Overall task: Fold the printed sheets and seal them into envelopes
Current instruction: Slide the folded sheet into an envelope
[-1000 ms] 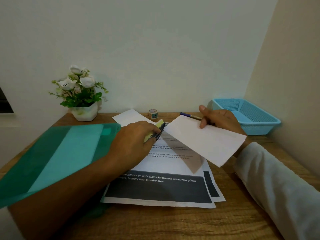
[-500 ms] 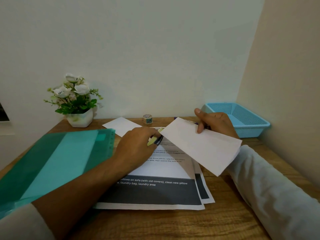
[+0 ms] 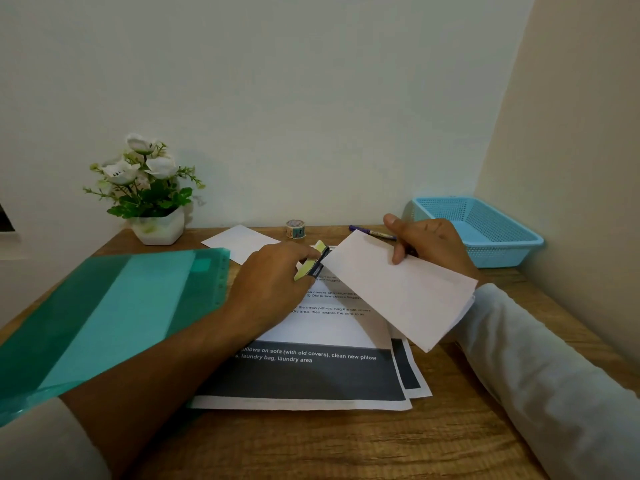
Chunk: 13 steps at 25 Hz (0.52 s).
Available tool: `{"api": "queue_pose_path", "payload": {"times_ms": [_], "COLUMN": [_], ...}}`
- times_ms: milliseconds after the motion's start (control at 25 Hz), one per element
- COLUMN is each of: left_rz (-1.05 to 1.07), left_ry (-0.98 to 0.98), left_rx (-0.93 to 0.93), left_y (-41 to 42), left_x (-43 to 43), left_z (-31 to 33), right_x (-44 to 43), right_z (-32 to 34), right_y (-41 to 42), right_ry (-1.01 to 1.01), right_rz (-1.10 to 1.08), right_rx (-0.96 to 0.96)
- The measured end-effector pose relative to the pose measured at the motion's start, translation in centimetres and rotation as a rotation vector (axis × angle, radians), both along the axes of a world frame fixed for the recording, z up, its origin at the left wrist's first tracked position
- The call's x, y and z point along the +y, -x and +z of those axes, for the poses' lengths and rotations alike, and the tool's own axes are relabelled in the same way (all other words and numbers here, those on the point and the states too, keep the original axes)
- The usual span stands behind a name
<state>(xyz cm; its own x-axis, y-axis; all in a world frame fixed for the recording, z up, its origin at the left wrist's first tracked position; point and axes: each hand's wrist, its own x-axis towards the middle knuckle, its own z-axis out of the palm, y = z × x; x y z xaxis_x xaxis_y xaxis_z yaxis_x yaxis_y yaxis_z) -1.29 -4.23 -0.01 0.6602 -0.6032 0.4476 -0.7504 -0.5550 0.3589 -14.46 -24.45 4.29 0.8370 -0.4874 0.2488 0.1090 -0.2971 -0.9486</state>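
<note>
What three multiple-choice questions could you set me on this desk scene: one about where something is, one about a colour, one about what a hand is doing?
1. Where is the blue basket?
A) the desk's far right corner
B) the floor
C) a shelf

2. What colour is the folder on the left?
A) red
B) green
C) yellow

3. What is the right hand doing?
A) resting flat and empty
B) holding a white paper above the printed sheets
C) making an empty fist

Answers:
1 A, it stands by the right wall at the desk's back.
2 B, its translucent plastic is green.
3 B, its thumb and fingers pinch the paper's upper edge; the left hand grips a small yellow-and-black object.
</note>
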Motion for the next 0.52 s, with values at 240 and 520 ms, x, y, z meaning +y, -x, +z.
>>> {"api": "queue_pose_path", "payload": {"times_ms": [240,520], "left_rz": [-0.003,-0.035], "left_ry": [-0.019,0.025], "left_rx": [-0.026,-0.039], "left_y": [0.2,0.5], "left_x": [-0.2,-0.2], "left_z": [0.0,-0.2], "right_x": [0.9,1.3], "right_z": [-1.1,-1.1], "right_y": [-0.6,-1.1], "right_ry": [0.028,0.021], "right_rz": [0.060,0.086], "right_rx": [0.016,0.148]}}
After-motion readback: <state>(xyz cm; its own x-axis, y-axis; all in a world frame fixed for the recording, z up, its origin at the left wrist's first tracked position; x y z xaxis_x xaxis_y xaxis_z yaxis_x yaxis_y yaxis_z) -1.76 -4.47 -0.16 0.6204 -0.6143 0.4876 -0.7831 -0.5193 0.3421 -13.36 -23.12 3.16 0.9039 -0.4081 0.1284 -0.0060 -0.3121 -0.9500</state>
